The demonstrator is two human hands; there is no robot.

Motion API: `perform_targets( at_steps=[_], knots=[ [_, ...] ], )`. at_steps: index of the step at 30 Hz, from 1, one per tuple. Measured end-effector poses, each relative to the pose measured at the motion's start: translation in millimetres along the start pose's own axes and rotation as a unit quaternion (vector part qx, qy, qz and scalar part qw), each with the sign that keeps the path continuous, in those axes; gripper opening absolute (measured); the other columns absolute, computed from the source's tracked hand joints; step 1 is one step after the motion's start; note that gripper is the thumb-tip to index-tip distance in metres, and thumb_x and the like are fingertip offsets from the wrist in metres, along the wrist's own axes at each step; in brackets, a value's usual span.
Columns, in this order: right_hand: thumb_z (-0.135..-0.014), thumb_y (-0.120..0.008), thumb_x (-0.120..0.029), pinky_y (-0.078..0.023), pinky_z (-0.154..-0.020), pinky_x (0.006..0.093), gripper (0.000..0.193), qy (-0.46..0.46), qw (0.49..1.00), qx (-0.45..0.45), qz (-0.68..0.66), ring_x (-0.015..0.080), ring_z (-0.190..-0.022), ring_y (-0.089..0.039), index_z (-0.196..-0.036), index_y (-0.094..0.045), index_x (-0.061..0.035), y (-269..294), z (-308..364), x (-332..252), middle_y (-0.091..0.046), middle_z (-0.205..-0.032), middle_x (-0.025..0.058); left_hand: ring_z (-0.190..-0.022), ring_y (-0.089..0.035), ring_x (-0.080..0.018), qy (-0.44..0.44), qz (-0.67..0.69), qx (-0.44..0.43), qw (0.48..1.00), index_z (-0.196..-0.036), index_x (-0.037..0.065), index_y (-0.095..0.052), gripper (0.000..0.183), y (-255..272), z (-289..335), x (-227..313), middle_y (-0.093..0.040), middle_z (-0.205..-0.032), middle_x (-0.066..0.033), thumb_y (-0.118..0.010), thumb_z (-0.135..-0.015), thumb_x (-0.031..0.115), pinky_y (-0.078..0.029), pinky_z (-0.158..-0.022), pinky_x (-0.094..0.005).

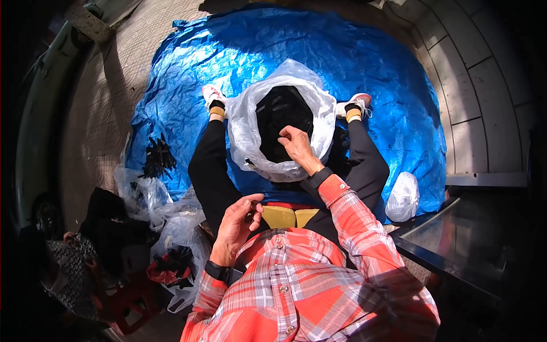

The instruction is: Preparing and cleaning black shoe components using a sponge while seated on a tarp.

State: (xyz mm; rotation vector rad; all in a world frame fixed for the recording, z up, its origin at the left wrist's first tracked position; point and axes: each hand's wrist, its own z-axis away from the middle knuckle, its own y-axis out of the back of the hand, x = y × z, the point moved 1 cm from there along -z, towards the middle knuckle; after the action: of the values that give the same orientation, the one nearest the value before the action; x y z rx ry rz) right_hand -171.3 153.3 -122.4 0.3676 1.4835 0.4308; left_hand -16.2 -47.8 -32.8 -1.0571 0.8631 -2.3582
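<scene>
Between my legs stands a large white translucent plastic bag [239,122], its mouth rolled open. Dark black pieces [283,111] fill its inside, too shadowed to name. Over the near right part of the opening is my right hand [297,147], thumb and fingertips pinched together; whatever they hold, if anything, is hidden. My left hand [235,223] is close to my waist, fingers curled round a small dark object [249,214] whose kind I cannot make out.
A crumpled blue tarp [387,62] lies beneath me. Black strip-like pieces [159,157] are heaped at left, near see-through plastic bags [179,228]. A tied white bag [403,196] sits right, beside a dark glass-topped frame [456,239]. Another person [71,256] is at lower left.
</scene>
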Motion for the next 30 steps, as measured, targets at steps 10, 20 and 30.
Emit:
perform_targets(
  at_steps=[10, 20, 30],
  knots=[
    [-0.08, -0.062, -0.008, -0.045, -0.044, 0.0222, 0.016, -0.192, 0.942, -0.111, -0.251, 0.0113, -0.049, -0.053, -0.09, -0.056, 0.003, 77, 35, -5, -0.055, -0.064, 0.0052, -0.066, -0.054, -0.0115, 0.04, 0.001, 0.0, 0.999, -0.115, -0.004, -0.05, 0.035, -7, -12, -11, -0.06, -0.093, -0.0112, -0.058, -0.084, 0.009, -0.042, -0.051, -0.02],
    [-0.087, -0.056, -0.015, -0.051, -0.056, 0.0216, 0.024, -0.1, 0.872, -0.033, -0.478, 0.015, -0.072, -0.06, -0.101, -0.054, 0.005, 105, 25, -7, -0.061, -0.083, 0.0104, -0.067, -0.055, -0.0112, 0.034, 0.007, 0.029, 0.999, -0.114, -0.004, -0.05, 0.034, 3, -10, -13, -0.06, -0.089, -0.0087, -0.058, -0.081, 0.0, -0.043, -0.052, -0.02],
    [-0.07, -0.057, 0.002, -0.047, -0.071, 0.0366, 0.014, 0.268, 0.919, -0.07, 0.282, 0.0286, -0.086, -0.049, -0.083, -0.059, -0.0025, -3, -15, 4, -0.045, -0.087, 0.0123, -0.07, -0.057, -0.0134, 0.004, -0.003, 0.082, 0.997, -0.108, -0.003, -0.053, 0.026, 10, -1, -6, -0.061, -0.089, -0.0108, -0.058, -0.082, 0.002, -0.047, -0.055, -0.0222]
  ],
)
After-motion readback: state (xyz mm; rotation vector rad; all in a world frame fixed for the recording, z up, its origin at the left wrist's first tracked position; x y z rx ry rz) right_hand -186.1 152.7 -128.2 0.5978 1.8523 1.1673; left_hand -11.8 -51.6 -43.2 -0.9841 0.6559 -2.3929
